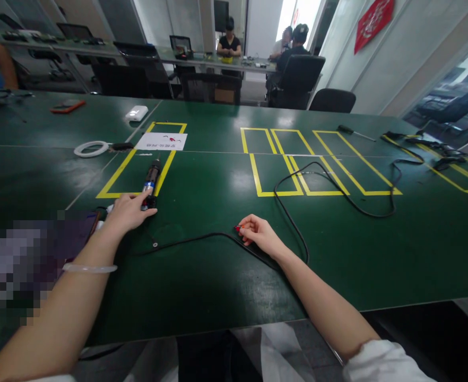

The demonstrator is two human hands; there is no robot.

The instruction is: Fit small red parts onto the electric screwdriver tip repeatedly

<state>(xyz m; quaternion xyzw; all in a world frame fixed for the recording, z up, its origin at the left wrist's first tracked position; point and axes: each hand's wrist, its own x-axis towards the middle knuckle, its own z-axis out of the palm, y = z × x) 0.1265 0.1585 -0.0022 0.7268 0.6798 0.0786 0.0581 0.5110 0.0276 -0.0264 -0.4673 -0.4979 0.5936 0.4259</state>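
My left hand [131,211] reaches over the near end of an electric screwdriver [151,178], black with a blue label, its bit pointing away from me. The index fingertip touches the tool's body while the thumb stretches out apart from it. In a pinch, my right hand [260,233] holds a small red piece [238,228], too small to name exactly. Just below that hand, a black cable [214,234] runs across the green table [202,286]. A small metal ring [155,244] lies by the cable, right of my left forearm.
Yellow tape outlines [277,194] mark the table. A white paper with red marks [162,141], a coiled white cable [91,149], a white case [137,113] and an orange-edged object [67,106] lie at left. A screwdriver [355,132] and black cables [436,148] lie right.
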